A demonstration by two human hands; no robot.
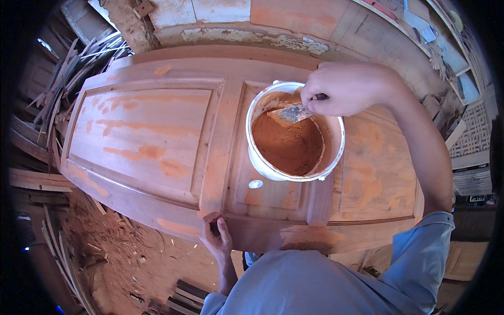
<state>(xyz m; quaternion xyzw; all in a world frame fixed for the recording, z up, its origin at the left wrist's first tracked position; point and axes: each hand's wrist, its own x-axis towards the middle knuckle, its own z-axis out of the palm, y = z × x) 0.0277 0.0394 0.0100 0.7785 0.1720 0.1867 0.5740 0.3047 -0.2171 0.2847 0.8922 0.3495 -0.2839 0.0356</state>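
My right hand (341, 89) is closed around the dark handle of a putty knife (294, 113). The knife's smeared metal blade reaches inside a white plastic bucket (253, 157), over thick orange-brown putty (289, 144). The bucket stands on a panelled wooden door (215, 163) that lies flat in front of me. Orange putty patches and streaks mark its left panel (152, 134), its frame and its right panel (373, 173). At the door's near edge, my left hand (216, 234) has its fingers curled toward the thumb; a dark spot shows between them, and what it is I cannot make out.
Wood strips (55, 102) are piled at the far left. Shavings and scraps lie on the reddish dirt floor (126, 247). Behind the door runs a wall with worn plaster (252, 37). A shelf (420, 31) with assorted items is at the far right. Slats (184, 299) lie near my feet.
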